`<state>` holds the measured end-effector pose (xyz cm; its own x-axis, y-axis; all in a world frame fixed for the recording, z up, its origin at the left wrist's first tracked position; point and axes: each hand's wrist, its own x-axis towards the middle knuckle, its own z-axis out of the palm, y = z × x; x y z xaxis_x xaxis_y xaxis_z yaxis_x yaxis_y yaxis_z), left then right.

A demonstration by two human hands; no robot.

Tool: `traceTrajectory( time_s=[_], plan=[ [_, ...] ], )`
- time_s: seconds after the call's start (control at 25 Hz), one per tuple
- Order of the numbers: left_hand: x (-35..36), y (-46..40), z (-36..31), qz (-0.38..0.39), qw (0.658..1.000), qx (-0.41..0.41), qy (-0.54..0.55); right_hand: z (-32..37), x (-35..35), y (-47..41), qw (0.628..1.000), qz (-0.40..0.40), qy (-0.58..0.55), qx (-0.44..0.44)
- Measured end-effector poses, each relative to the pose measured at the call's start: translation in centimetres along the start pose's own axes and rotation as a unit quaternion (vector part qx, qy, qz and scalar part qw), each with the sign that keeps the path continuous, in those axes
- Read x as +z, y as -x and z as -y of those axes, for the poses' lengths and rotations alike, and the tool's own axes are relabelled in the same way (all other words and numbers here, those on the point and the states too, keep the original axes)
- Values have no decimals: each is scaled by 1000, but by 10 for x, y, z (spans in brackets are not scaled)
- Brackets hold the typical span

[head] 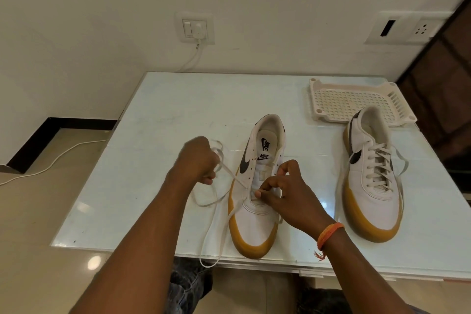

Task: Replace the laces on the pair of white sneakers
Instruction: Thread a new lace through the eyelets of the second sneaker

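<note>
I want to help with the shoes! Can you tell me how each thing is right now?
Near sneaker: mostly unlaced, only lowest eyelets threaded.
Lace: loose, pulled sideways, one end hanging over the table edge.
Far sneaker: fully laced, untied.
Left hand: closed on the lace.
Right hand: pinching at the near sneaker's eyelets.
Tray: empty, behind the far sneaker.
Wall plug: plugged in.

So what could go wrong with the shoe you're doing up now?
The lace loops past the table edge near the lap, so it might snag or get tugged. The left hand pulls the lace sideways while the right hand only pinches at the eyelets, so the near sneaker could slide. The loose lace could also tangle into a knot.
</note>
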<state>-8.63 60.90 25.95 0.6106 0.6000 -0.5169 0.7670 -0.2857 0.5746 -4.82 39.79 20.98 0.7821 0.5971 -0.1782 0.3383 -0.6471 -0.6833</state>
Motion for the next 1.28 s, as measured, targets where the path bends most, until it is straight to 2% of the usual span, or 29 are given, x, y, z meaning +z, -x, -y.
traceTrajectory(
  time_s=[0.2, 0.28, 0.36, 0.44, 0.6, 0.72, 0.84, 0.92, 1.0, 1.12, 1.28],
  plan=[
    [-28, -10, 12, -216, 971, 67, -83, 0, -3, 1, 1000, 0, 3, 0],
    [-32, -8, 13, -283, 954, 89, -40, -1, -2, 1, 1000, -5, 0, -1],
    [-33, -10, 13, -313, 945, 96, -17, -1, -2, 1, 1000, -5, -1, -1],
    [-28, -18, 16, -271, 959, 71, -43, -1, -2, 0, 1000, 1, -13, 4],
    [-15, -15, 16, -98, 991, -27, -84, -1, -6, -1, 993, 22, -113, 17],
    [0, 0, 6, 4, 994, -30, -103, -1, -17, -1, 985, 21, -173, 7],
    [21, 17, -6, 140, 981, -45, -125, -6, -28, 1, 987, -10, -156, -28],
    [30, 19, -10, 148, 975, 4, -167, -7, -28, 4, 994, -19, -86, -69],
    [30, 19, -11, 112, 972, 77, -190, -7, -22, 7, 995, -5, -19, -93],
    [25, 19, -11, 129, 954, 141, -232, -6, -12, 10, 995, 2, 56, -81],
    [30, 17, -7, 121, 923, 225, -287, -4, -7, 10, 995, -20, 54, -76]
  ],
)
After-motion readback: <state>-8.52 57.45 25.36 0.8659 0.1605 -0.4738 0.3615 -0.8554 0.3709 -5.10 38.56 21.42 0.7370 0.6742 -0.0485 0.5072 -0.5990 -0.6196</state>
